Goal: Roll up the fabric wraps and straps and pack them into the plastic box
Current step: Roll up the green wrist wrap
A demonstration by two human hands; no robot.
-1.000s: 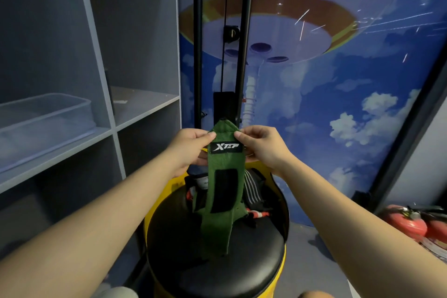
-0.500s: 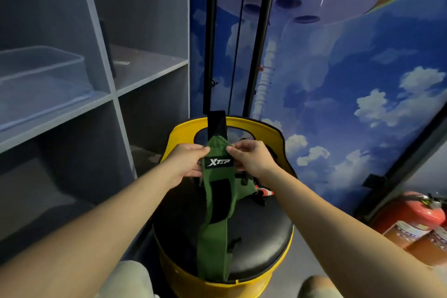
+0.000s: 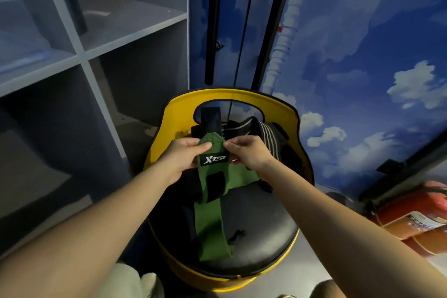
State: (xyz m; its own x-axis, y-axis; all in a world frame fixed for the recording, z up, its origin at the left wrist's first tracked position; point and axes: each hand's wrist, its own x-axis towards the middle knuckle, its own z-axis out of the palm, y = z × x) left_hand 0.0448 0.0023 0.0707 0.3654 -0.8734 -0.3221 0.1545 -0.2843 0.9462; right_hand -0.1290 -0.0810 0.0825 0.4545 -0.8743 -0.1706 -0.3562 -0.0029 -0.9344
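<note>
I see grey open-shelf cubby unit (image 3: 82,60) left of my grip, blue sky-and-cloud mural wall (image 3: 362,60) behind, red fire extinguishers (image 3: 411,213) far right, grey floor (image 3: 312,256) below.

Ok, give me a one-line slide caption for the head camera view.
Both hands, left and right, pinch the top of a green wrap trailing over a black stool seat.

A yellow stool (image 3: 294,120) with a black cushioned seat stands before a blue sky mural (image 3: 362,55). Left of the stool rises a grey shelving unit (image 3: 101,41); to its right lie red fire extinguishers (image 3: 411,215).
</note>
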